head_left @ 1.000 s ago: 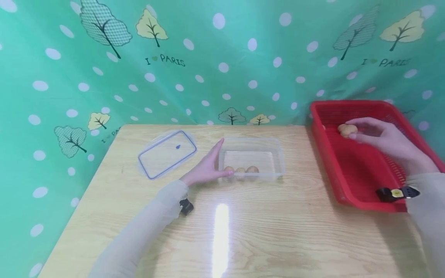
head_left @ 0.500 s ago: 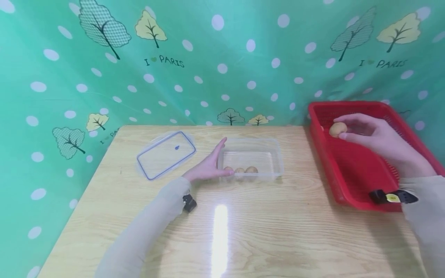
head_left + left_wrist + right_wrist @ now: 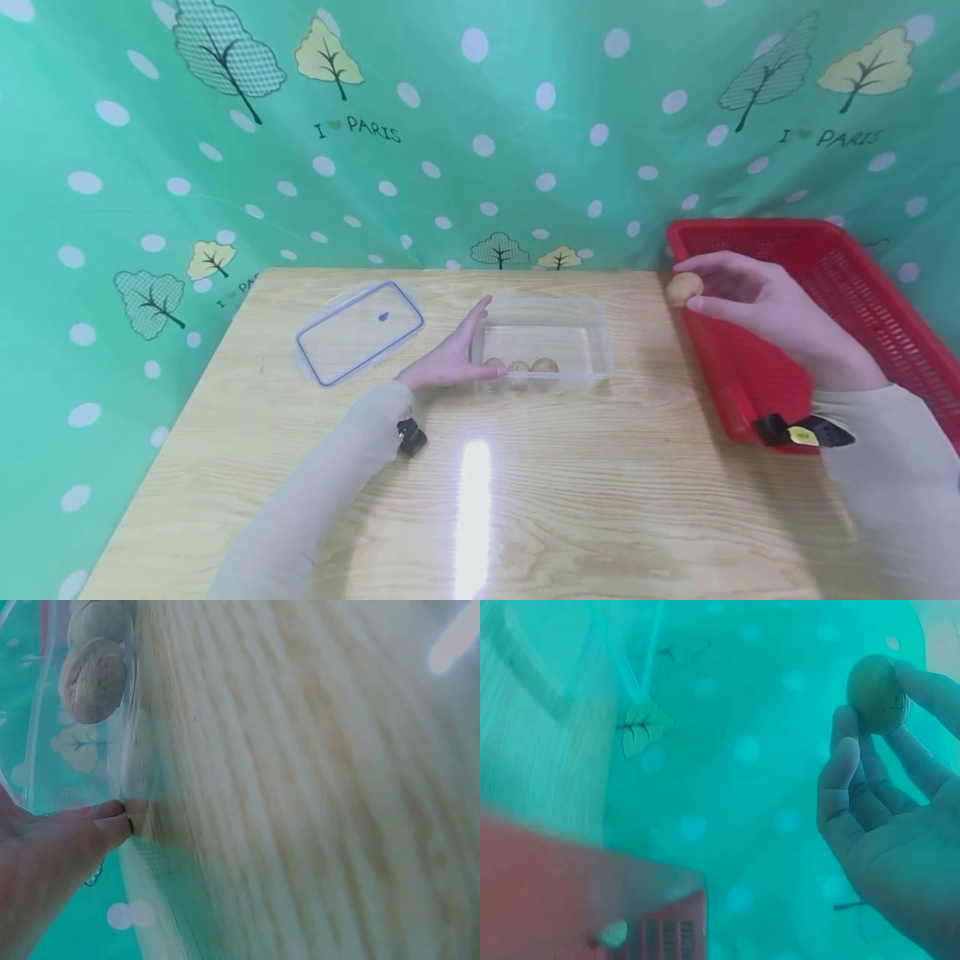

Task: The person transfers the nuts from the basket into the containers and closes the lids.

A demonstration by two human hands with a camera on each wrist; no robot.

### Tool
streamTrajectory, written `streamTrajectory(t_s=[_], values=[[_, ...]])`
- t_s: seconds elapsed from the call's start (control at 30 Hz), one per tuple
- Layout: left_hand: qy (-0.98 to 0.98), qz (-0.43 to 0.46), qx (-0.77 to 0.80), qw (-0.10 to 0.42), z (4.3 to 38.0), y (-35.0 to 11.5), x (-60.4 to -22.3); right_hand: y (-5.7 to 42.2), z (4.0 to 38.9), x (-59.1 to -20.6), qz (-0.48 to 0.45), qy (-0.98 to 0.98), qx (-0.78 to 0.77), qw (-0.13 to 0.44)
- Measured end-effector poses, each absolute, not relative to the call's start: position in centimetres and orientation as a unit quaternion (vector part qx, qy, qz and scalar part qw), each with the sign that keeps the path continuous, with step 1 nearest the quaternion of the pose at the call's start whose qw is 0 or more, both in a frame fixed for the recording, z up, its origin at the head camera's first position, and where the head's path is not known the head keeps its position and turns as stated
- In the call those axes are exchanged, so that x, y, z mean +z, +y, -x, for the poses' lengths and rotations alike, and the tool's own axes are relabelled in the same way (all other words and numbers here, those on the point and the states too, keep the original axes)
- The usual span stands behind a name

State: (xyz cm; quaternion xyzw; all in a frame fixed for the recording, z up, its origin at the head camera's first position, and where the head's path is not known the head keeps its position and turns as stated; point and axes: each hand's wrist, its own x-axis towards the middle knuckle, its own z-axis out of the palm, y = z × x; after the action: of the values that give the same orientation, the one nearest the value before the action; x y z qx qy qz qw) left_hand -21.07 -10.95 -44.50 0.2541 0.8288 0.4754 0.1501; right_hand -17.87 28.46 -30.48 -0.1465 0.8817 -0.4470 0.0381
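Note:
My right hand (image 3: 765, 308) pinches a walnut (image 3: 685, 289) between thumb and fingertips, over the left rim of the red plastic basket (image 3: 738, 400). That walnut (image 3: 877, 694) is held up against the curtain in the right wrist view. My left hand (image 3: 453, 358) touches the left end of the clear plastic container (image 3: 606, 342), thumb at the near wall and straight fingers along the end. Inside it, along the near wall, sit three walnuts, the rightmost walnut (image 3: 544, 366) showing best. The left wrist view shows a wrinkled walnut (image 3: 94, 681) through the wall, near my left fingers (image 3: 112, 821).
A clear lid with a blue seal (image 3: 360, 333) lies flat left of the container. Behind the wooden table (image 3: 585, 483) hangs a green dotted curtain (image 3: 420, 125). In the right wrist view a small pale blurred thing (image 3: 614, 934) shows by the basket wall.
My right hand has moved left with the walnut, from inside the basket to above its left rim. A second walnut seen beside it earlier no longer shows. My left hand stays put.

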Motion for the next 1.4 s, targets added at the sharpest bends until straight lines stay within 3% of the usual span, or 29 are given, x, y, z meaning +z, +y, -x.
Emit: streamTrajectory(t_s=[0.37,0.73,1.4], values=[[0.827,-0.260,0.475,0.153,21.4,-11.1,-44.9,25.1,18.4,-31.4,0.169,0.867,-0.462,0.084],[0.821,-0.265,0.480,0.162,21.5,-11.2,-45.0,22.4,19.7,-33.0,0.254,0.836,-0.470,0.127],[0.810,-0.255,0.499,0.174,21.5,-11.1,-44.8,18.7,22.1,-38.0,0.336,0.809,-0.446,0.185]])
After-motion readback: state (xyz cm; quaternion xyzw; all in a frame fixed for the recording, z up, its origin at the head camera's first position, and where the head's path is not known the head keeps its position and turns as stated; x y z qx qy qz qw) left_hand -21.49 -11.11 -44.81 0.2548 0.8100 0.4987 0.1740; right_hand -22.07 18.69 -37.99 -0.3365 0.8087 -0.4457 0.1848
